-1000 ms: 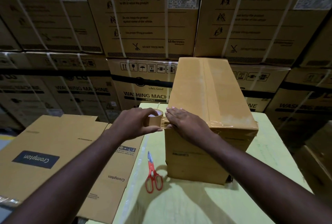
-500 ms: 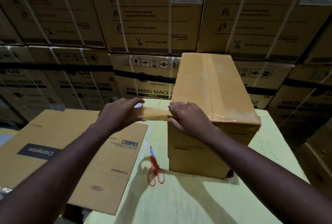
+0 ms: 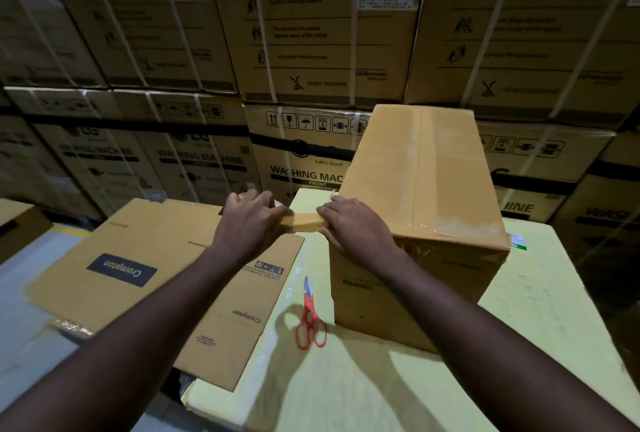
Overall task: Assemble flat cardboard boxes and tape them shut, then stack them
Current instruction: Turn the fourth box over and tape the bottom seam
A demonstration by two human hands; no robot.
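Here the box stands on the surface; fingers of the left hand clamp the tape roll, while the right hand lies flat-fingered, pinning the tape strip at the box's near corner. Best pull it taut and level before smoothing, lest it wrinkle.

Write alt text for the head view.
A person's left hand holds brown tape stretched to a closed cardboard box, where the right hand presses it onto the near corner. Red scissors lie on the yellow table beside a flat carton.
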